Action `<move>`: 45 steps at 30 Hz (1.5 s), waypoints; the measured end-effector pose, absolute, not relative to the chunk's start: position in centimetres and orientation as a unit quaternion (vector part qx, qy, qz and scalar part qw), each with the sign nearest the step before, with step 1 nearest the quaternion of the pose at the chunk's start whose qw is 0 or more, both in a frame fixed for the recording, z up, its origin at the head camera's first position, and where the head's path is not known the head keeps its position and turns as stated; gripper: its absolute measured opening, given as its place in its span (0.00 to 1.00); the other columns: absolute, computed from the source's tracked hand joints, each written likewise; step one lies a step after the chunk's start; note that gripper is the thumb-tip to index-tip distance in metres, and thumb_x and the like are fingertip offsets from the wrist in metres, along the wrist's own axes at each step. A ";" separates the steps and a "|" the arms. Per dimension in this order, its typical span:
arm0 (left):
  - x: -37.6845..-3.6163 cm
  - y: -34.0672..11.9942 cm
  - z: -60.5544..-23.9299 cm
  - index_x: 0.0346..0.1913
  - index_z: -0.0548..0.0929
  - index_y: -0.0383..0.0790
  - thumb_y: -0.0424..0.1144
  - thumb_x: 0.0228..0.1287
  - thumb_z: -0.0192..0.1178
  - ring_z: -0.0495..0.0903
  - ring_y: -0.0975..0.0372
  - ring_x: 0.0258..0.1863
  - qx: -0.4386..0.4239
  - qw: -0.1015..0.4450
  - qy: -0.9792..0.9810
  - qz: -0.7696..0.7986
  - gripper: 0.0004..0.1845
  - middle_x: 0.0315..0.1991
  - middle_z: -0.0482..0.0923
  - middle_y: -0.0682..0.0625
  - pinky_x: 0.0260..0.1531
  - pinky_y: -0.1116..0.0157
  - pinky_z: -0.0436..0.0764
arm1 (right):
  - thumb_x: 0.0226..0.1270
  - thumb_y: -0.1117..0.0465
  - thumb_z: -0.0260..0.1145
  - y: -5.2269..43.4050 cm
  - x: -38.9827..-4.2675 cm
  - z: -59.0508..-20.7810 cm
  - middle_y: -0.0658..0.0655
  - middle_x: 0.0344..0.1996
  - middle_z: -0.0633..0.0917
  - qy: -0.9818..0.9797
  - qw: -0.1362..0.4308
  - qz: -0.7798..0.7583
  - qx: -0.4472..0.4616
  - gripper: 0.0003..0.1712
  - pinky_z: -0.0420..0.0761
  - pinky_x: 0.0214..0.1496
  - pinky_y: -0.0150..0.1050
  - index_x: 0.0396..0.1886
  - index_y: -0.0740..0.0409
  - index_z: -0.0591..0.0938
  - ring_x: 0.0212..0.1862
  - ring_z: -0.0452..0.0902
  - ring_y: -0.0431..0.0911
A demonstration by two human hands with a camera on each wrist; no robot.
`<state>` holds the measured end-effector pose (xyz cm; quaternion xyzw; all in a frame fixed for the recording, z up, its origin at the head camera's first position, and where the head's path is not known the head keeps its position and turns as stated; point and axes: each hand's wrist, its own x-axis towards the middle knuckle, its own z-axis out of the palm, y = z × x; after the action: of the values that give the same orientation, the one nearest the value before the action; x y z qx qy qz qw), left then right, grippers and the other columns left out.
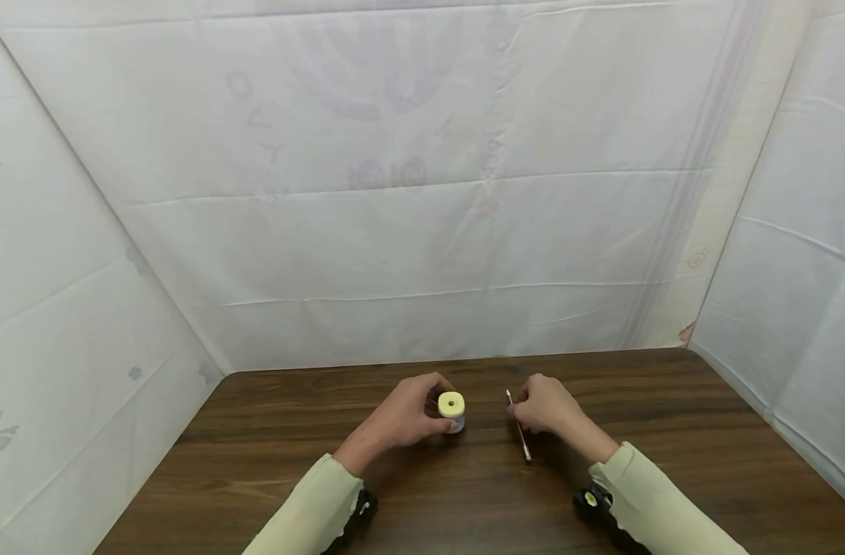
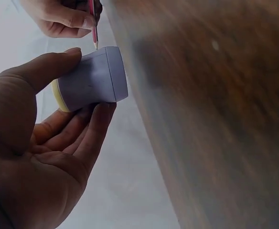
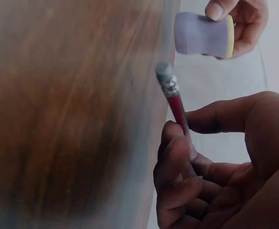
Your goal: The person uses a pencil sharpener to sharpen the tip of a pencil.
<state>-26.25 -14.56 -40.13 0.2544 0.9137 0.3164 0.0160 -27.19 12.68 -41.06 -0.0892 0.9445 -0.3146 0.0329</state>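
Note:
Between thumb and fingers, my left hand (image 1: 405, 414) holds a small pencil sharpener (image 1: 452, 413). Its body is lilac (image 2: 91, 78), waisted in the middle, with a yellow end that has a round hole facing up in the head view. My right hand (image 1: 549, 405) pinches a red pencil (image 1: 522, 439) a short way to the right. The pencil's sharpened tip points away from me, and its eraser end (image 3: 166, 71) with a metal band points toward me. Sharpener and pencil are apart. The right fingers cover the pencil's middle.
A dark brown wood-grain table (image 1: 270, 478) lies beneath both hands. White patterned sheets hang behind it (image 1: 395, 247) and along the left (image 1: 55, 324) and right sides. Black straps with devices (image 1: 592, 499) sit on both wrists.

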 end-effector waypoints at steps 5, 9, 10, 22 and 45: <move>-26.6 -14.6 -40.5 0.60 0.81 0.46 0.43 0.66 0.77 0.82 0.65 0.50 0.251 0.025 0.912 0.322 0.23 0.51 0.83 0.56 0.51 0.61 0.83 | 0.68 0.60 0.70 12.6 -28.0 -41.2 0.50 0.12 0.82 0.949 0.055 -0.299 -0.087 0.20 0.72 0.22 0.36 0.14 0.55 0.81 0.17 0.79 0.45; -26.8 -14.4 -40.7 0.60 0.81 0.46 0.43 0.66 0.77 0.82 0.65 0.50 0.249 0.030 0.913 0.322 0.23 0.51 0.83 0.56 0.51 0.61 0.83 | 0.68 0.61 0.69 12.7 -28.5 -41.4 0.52 0.12 0.82 0.951 0.066 -0.290 -0.078 0.21 0.72 0.22 0.36 0.13 0.54 0.78 0.17 0.79 0.46; -26.8 -14.4 -40.7 0.59 0.81 0.46 0.44 0.66 0.77 0.82 0.65 0.50 0.249 0.030 0.913 0.321 0.23 0.50 0.83 0.56 0.51 0.61 0.83 | 0.68 0.61 0.70 12.7 -28.6 -41.5 0.53 0.13 0.82 0.952 0.067 -0.290 -0.076 0.22 0.72 0.22 0.36 0.13 0.54 0.77 0.17 0.78 0.45; -26.7 -14.1 -40.6 0.59 0.81 0.44 0.43 0.65 0.77 0.82 0.65 0.47 0.244 0.039 0.916 0.315 0.23 0.50 0.83 0.55 0.49 0.62 0.83 | 0.67 0.60 0.71 13.0 -28.9 -41.9 0.46 0.07 0.67 0.961 0.042 -0.258 -0.090 0.27 0.64 0.20 0.35 0.11 0.49 0.69 0.14 0.63 0.41; -25.9 -14.3 -40.8 0.67 0.76 0.39 0.51 0.66 0.76 0.83 0.60 0.52 0.237 0.031 0.916 0.322 0.33 0.54 0.82 0.51 0.53 0.58 0.83 | 0.73 0.60 0.66 13.4 -27.7 -42.0 0.47 0.13 0.67 0.961 -0.035 -0.257 -0.091 0.21 0.61 0.20 0.36 0.18 0.52 0.74 0.17 0.59 0.41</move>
<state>-25.89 -14.30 -40.81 0.2366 0.9161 0.3221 0.0310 -27.74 13.41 -41.97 -0.0913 0.9614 -0.2573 -0.0345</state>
